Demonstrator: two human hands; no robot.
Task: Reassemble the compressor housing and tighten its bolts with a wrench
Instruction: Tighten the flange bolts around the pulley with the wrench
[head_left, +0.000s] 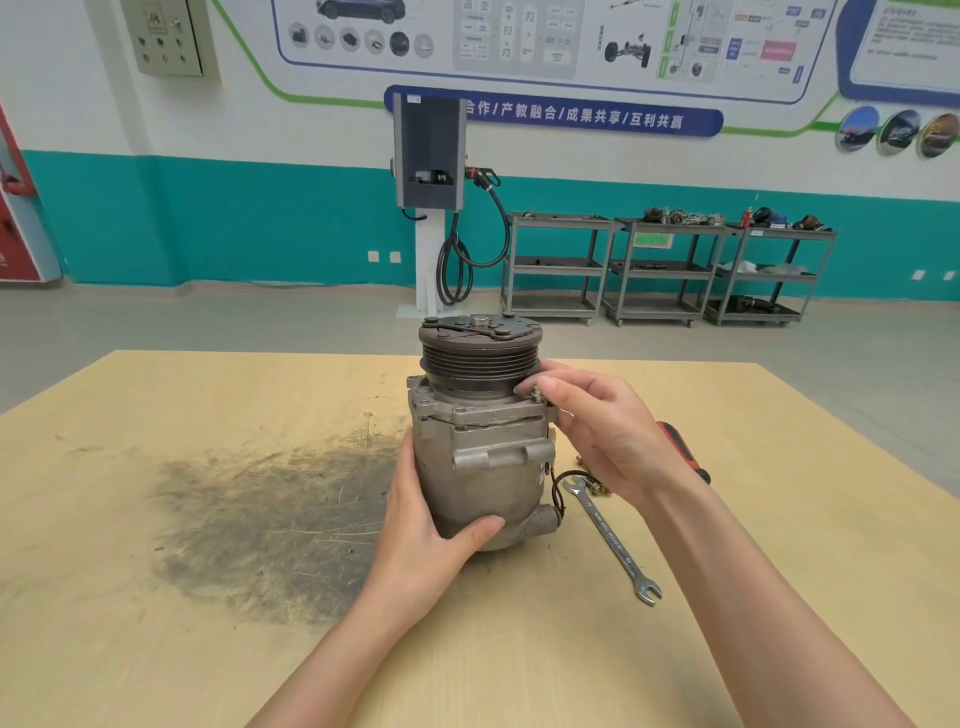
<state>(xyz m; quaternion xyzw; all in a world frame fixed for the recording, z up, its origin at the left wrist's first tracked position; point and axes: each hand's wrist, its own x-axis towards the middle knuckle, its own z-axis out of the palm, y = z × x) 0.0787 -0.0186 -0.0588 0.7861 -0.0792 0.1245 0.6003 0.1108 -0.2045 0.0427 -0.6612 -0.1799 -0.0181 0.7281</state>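
Note:
A grey metal compressor (483, 457) stands upright on the wooden table (208, 519), its dark grooved pulley (480, 353) on top. My left hand (431, 525) grips the lower housing from the left, thumb across the front. My right hand (597, 426) is at the upper right flange, where thumb and fingers pinch a bolt (537, 391) that stands in the flange just under the pulley. A silver open-ended wrench (613, 540) lies on the table to the right of the compressor, touched by neither hand.
A red-handled tool (683, 449) lies partly hidden behind my right wrist. Small brass-coloured fasteners (597, 487) sit near the wrench head. A dark grease stain (270, 519) covers the table left of the compressor. Metal carts (665, 270) and a charging station (428, 156) stand along the far wall.

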